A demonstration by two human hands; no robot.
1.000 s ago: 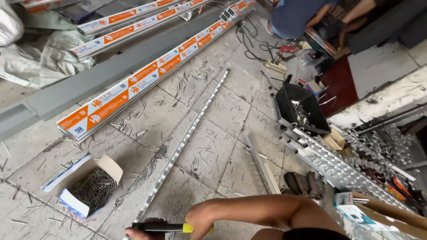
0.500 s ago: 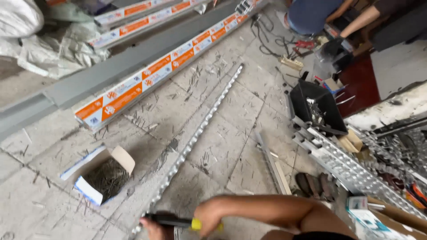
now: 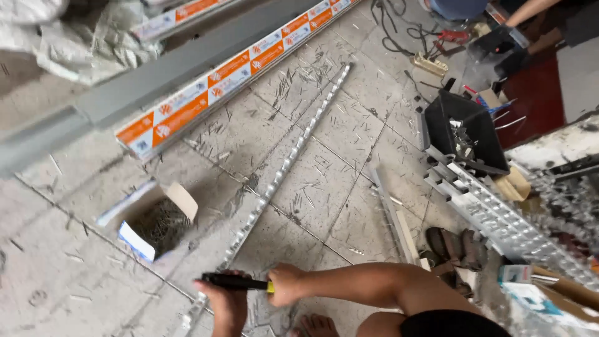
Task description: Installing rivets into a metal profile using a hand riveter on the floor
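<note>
Flanking toothed rail point(image 3: 293, 156), nail box point(image 3: 156, 218), sandals point(image 3: 452, 249)

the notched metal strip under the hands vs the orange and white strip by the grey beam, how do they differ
The notched metal strip is bare silver with a toothed edge; the orange and white strip is wrapped in printed covering. The notched metal strip lies alone on the tiles, its near end at the hands; the orange and white strip lies along the grey beam, away from them. Both are long, narrow and run the same diagonal.
</note>
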